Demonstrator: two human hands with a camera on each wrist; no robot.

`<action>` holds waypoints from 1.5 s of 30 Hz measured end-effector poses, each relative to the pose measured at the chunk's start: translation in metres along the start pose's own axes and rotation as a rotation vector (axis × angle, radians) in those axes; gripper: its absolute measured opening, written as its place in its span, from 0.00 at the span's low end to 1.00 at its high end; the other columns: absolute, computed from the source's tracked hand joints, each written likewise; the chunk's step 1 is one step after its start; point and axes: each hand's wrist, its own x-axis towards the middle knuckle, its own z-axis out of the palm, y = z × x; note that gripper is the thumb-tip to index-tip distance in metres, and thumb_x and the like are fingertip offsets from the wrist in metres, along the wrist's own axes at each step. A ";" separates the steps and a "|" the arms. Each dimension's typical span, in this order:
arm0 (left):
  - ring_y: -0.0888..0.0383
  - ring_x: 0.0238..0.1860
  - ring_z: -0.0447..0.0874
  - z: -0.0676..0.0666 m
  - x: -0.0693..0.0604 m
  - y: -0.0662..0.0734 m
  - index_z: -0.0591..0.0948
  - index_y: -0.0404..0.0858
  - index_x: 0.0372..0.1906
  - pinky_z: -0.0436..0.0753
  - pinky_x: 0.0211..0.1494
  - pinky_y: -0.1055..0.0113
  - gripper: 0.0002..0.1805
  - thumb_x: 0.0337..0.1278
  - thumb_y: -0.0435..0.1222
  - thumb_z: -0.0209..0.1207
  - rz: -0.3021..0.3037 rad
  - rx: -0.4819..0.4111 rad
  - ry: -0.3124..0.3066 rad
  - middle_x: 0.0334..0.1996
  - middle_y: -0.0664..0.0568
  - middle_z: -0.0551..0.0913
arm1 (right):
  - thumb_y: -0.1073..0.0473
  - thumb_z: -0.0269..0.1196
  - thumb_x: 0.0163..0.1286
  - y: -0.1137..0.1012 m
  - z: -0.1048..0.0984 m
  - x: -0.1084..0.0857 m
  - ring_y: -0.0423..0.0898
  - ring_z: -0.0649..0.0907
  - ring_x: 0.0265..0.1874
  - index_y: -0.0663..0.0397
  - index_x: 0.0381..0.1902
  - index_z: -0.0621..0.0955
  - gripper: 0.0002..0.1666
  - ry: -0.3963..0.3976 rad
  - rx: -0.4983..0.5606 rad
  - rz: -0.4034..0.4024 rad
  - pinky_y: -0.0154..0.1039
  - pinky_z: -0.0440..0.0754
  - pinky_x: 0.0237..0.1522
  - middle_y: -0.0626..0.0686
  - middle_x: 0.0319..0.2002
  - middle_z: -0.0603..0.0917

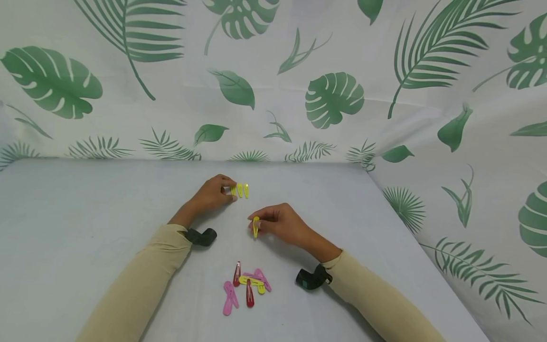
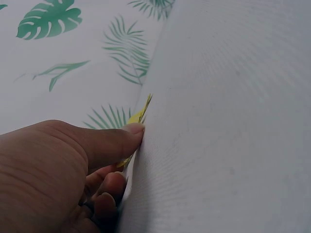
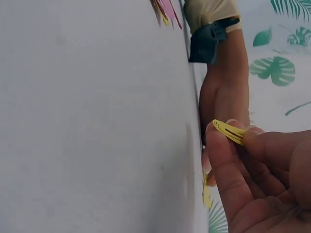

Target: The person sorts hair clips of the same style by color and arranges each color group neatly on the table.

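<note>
Three yellow hair clips stand side by side near the back of the table; the rightmost clip (image 1: 246, 191) and the middle clip (image 1: 240, 191) show fully. My left hand (image 1: 212, 194) pinches the leftmost clip (image 1: 233, 190) between thumb and fingers. In the left wrist view the thumb of my left hand (image 2: 73, 170) partly covers the yellow clips (image 2: 138, 116). Nearer the front, my right hand (image 1: 284, 224) holds another yellow clip (image 1: 256, 227) between thumb and fingertips, off the table. The right wrist view shows this clip (image 3: 229, 132) in my right hand (image 3: 267, 170).
A loose pile lies nearer the front of the table (image 1: 188, 304): red clips (image 1: 249, 293), pink clips (image 1: 228, 304) and yellow clips (image 1: 252, 281), some overlapping. Behind and at the right hangs a white cloth (image 1: 273, 61) with green leaves.
</note>
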 end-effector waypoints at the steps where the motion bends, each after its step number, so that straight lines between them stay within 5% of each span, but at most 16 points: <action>1: 0.49 0.44 0.74 0.000 0.000 0.000 0.78 0.29 0.59 0.74 0.47 0.57 0.24 0.58 0.33 0.66 -0.002 0.000 0.000 0.59 0.39 0.74 | 0.70 0.60 0.69 0.000 -0.001 0.002 0.44 0.85 0.32 0.64 0.48 0.84 0.12 0.006 -0.003 -0.002 0.36 0.82 0.38 0.51 0.37 0.88; 20: 0.50 0.43 0.74 0.002 0.002 0.001 0.78 0.29 0.59 0.74 0.47 0.58 0.24 0.57 0.33 0.66 -0.010 -0.001 -0.005 0.58 0.39 0.75 | 0.69 0.62 0.68 0.011 -0.012 0.034 0.47 0.85 0.30 0.67 0.51 0.82 0.14 0.095 -0.031 -0.026 0.41 0.83 0.37 0.55 0.35 0.87; 45: 0.50 0.44 0.74 -0.002 0.000 0.003 0.78 0.29 0.58 0.74 0.48 0.58 0.24 0.57 0.32 0.66 -0.001 -0.001 -0.009 0.58 0.39 0.74 | 0.66 0.65 0.66 0.022 -0.028 0.074 0.47 0.84 0.29 0.64 0.47 0.83 0.12 0.186 -0.037 0.070 0.39 0.83 0.35 0.55 0.35 0.87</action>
